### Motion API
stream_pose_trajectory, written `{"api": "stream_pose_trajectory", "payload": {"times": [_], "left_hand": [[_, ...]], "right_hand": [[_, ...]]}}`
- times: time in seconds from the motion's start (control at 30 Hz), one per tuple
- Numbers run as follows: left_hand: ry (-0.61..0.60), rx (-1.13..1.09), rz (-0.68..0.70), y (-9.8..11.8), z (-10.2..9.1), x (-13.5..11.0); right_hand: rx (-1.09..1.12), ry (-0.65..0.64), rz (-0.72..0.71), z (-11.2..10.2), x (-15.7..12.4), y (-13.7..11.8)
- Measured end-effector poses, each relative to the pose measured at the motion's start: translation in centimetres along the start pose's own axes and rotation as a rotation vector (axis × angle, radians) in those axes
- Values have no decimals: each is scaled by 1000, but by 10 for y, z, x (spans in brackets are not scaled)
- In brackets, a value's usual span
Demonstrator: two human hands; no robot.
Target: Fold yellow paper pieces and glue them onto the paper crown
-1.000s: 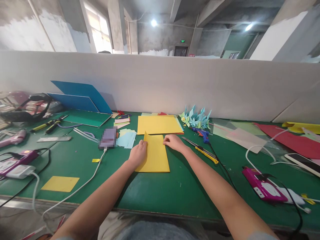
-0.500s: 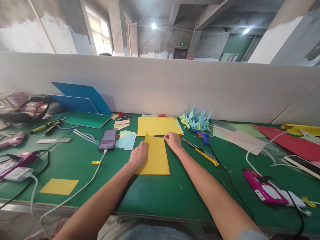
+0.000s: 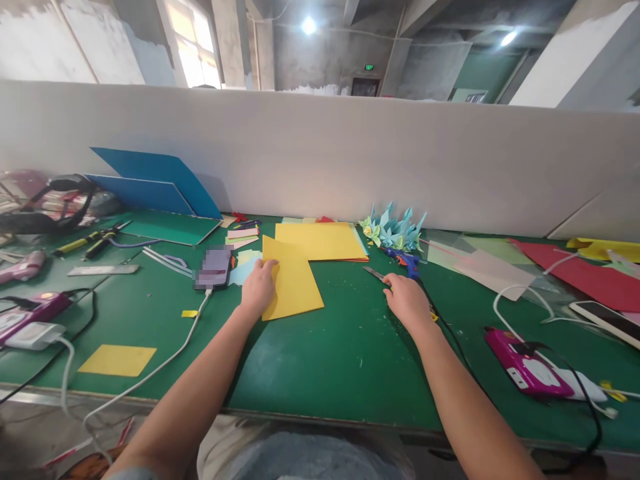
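My left hand (image 3: 259,291) is closed on the left edge of a folded sheet of yellow paper (image 3: 294,283), which lies turned at a slant on the green table. The far part of this sheet overlaps a stack of yellow paper (image 3: 325,240). Over to the right, my right hand (image 3: 407,301) has its fingers round a utility knife; the blade (image 3: 374,273) sticks out to the left, and most of the yellow handle is hidden under the hand. A blue glue gun (image 3: 407,262) lies just beyond that hand.
Blue folded-paper flowers (image 3: 393,228) stand by the white partition (image 3: 320,153). A phone-like device (image 3: 213,268) with a white cable lies left of my left hand. Purple power strips (image 3: 525,370) sit at both sides. A small yellow sheet (image 3: 117,360) is near the front edge.
My right hand has left the yellow paper, moved right and taken hold of the utility knife. The paper has shifted left and turned under my left hand. The view has tilted slightly down.
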State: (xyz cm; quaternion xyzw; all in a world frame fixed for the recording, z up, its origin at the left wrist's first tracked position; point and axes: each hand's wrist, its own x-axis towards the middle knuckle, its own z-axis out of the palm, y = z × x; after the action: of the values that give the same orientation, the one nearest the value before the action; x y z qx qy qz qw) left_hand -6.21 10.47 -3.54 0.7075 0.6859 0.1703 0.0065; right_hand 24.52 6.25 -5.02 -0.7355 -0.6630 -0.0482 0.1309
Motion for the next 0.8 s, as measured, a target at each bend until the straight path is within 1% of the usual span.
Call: {"api": "stream_pose_trajectory", "payload": {"times": [0.1,0.2,0.27,0.33,0.4,0.5,0.57,0.63,0.7,0.8], "left_hand": [[38,-21,0,-5,4,1],[118,-51,26,-11,7,4],[175,-78,69,-13,7,5],[180,-117,158,-13,6,5],[107,-166,309,-10,5,3],[-84,-232,591,-3,7,-4],[-184,-259,725,1,9,-9],[-237,-277,781,3,11,-12],[-258,-292,787,3,13,-14],[-264,-311,766,3,13,-12]], "right_hand": [[-27,12,19,2,-2,2],[-56,2,67,3,-2,4],[-63,-4,102,3,-3,7],[-53,-7,127,4,-3,10],[-24,-8,142,3,-2,12],[57,-5,151,-1,-1,14],[141,-4,145,-4,-1,15],[256,-13,119,-8,-2,13],[403,-49,65,-11,-6,8],[634,-163,-34,-12,-13,-1]]}}
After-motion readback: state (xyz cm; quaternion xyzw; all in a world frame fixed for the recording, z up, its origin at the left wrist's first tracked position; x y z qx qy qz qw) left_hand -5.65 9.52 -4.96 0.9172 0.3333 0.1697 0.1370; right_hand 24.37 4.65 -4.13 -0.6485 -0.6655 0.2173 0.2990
